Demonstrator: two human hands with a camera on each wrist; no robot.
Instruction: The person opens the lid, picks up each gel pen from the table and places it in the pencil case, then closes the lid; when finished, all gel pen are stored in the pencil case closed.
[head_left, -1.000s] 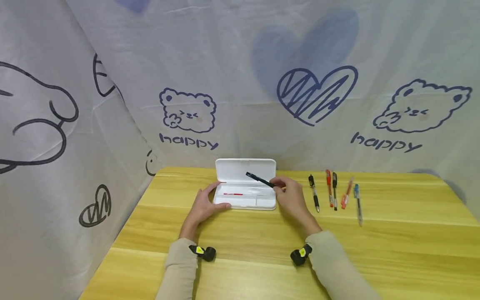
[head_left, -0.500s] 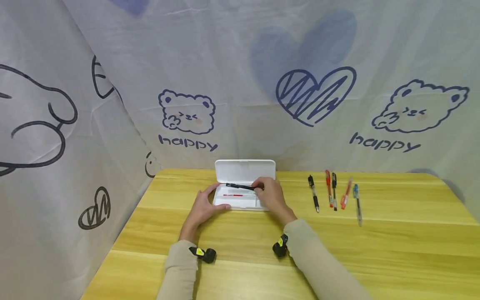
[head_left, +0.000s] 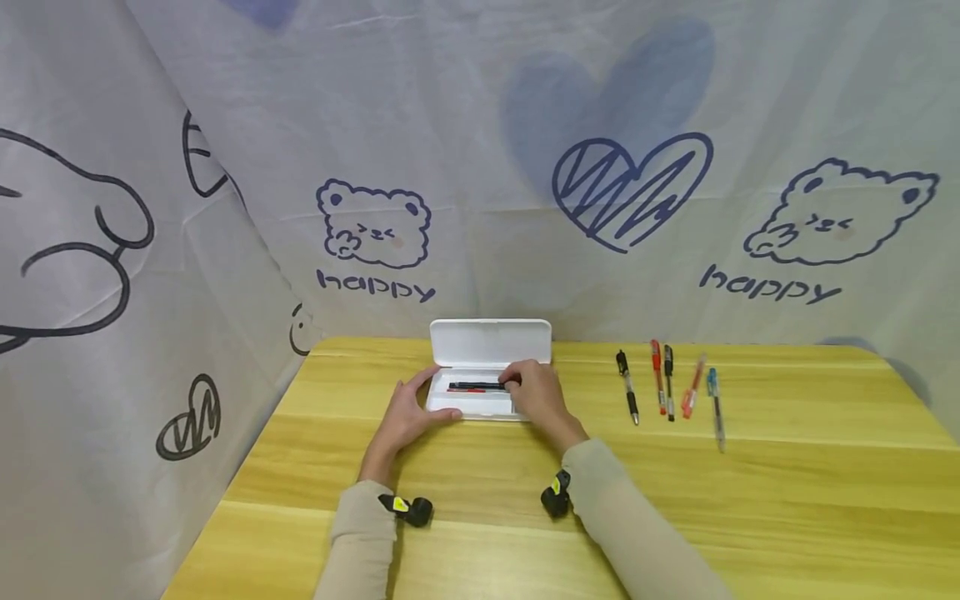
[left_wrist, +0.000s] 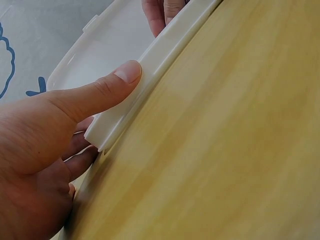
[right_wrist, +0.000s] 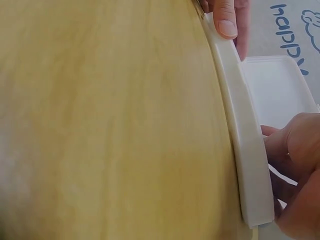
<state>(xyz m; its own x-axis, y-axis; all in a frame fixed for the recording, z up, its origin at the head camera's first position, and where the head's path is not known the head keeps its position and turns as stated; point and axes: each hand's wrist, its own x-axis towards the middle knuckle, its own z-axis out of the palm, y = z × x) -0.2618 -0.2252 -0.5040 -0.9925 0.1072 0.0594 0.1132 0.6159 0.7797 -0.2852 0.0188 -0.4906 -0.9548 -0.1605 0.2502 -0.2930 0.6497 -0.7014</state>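
Observation:
A white pencil case (head_left: 474, 406) lies on the table with its lid (head_left: 491, 343) raised at the back. My left hand (head_left: 406, 410) grips the case's left end, thumb on the front rim and fingers around the end, as the left wrist view shows. Inside the case, my right hand (head_left: 538, 398) pinches a black pen (head_left: 476, 385) near its right end. Just in front of that pen, partly covered by it, is a thin red pen or refill (head_left: 465, 391). From the right wrist, the case's front wall (right_wrist: 246, 150) hides the pen.
To the right of the case lie several pens: a black clicker pen (head_left: 627, 387), a red pen (head_left: 658, 377), a black capped pen (head_left: 669, 383), a light red pen (head_left: 693, 387) and a blue-capped pen (head_left: 716, 408). A printed cloth (head_left: 480, 167) hangs behind the table.
My right hand has moved left over the case and lowered the black pen from a tilted position to lying level inside. The left hand has stayed on the case.

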